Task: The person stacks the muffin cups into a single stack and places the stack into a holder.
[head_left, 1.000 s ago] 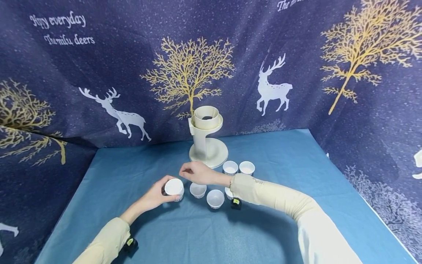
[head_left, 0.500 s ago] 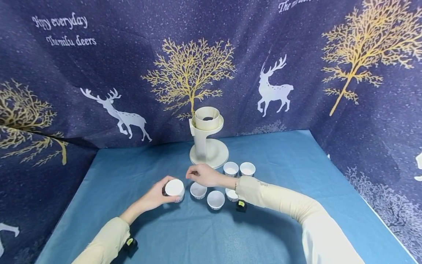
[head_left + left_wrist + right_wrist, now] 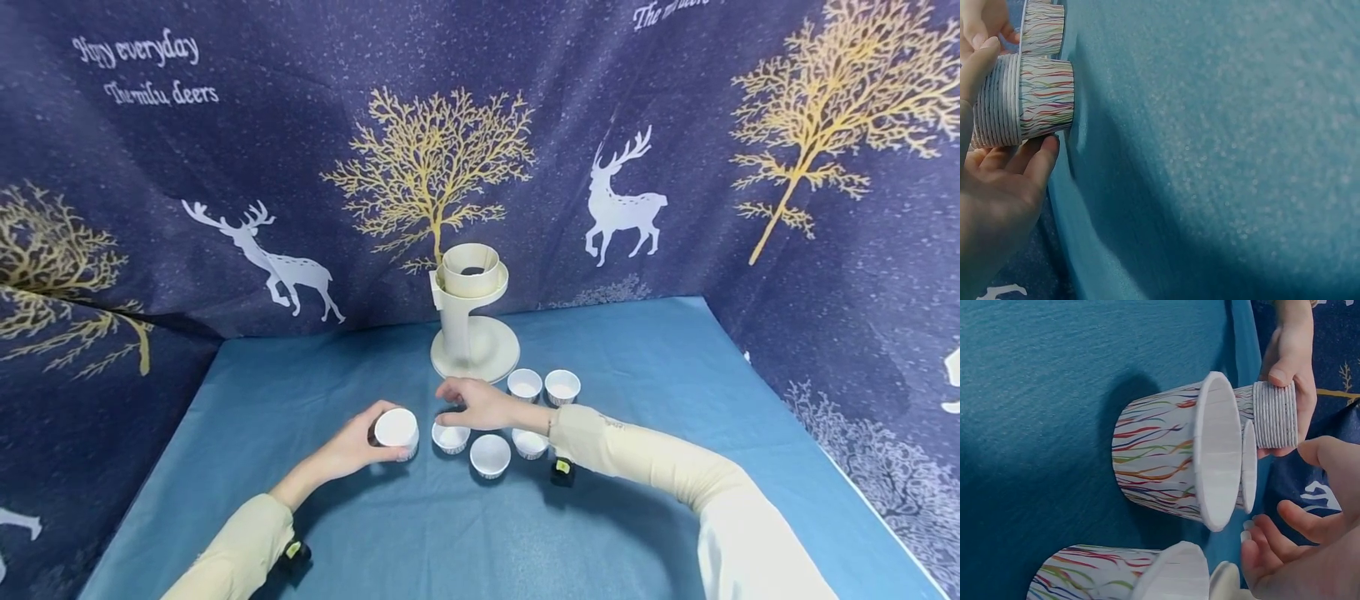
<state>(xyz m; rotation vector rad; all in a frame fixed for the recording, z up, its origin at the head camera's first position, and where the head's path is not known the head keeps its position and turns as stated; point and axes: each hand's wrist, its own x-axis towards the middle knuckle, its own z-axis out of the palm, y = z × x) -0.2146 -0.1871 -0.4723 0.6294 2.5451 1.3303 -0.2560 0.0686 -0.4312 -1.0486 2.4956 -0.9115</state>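
"White paper cups: how many stand separated?"

"Five, just below frame centre; more are left nested in a stack, gripped by the left hand, left of them. Seemingly partway. The right hand, fingers loose, holds nothing."

"Unclear?"

"The stack's count; the right forearm hides one cup's rim."

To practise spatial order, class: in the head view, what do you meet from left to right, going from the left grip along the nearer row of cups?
Left grip → stack → left cup → middle cup → right cup
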